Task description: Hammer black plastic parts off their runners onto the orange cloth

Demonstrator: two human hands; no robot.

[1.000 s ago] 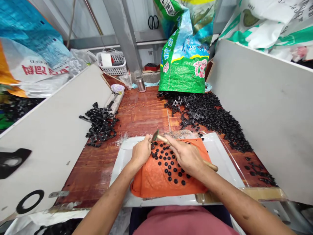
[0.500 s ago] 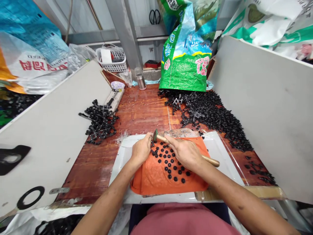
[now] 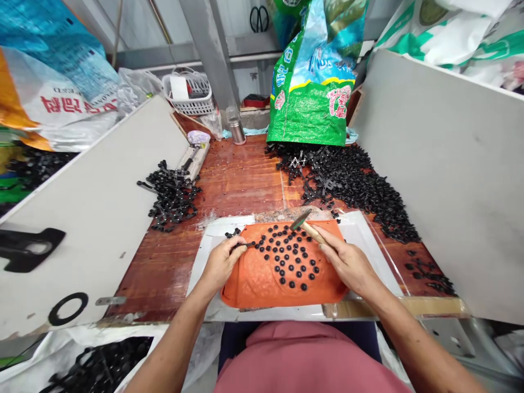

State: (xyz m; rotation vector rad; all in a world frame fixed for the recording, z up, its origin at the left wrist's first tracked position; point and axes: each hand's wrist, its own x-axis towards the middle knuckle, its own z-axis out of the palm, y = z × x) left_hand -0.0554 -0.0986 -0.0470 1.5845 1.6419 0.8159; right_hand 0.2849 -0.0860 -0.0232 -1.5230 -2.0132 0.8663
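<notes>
An orange mat [image 3: 249,281] lies in front of me, dotted with several small round black pieces [image 3: 291,267]. My left hand [image 3: 223,261] pinches a black linked part [image 3: 233,233] at the mat's upper left edge; one end of it reaches over the mat toward the round pieces. My right hand [image 3: 347,259] is wrapped round the wooden handle of a small hammer [image 3: 313,233], over the mat's right side. The hammer's dark head is raised at the far side of the mat, above the round pieces.
Black linked parts [image 3: 170,196] are heaped at the left. A large pile of small black parts [image 3: 360,185] spreads from under a green bag [image 3: 309,114] along the right panel [image 3: 442,180]. A metal cup [image 3: 237,132] and white basket [image 3: 191,103] stand at the back.
My hands have moved apart: the left back to the left with the black linked part, the right to the right with the hammer. The hammer head has left the mat's upper left corner.
</notes>
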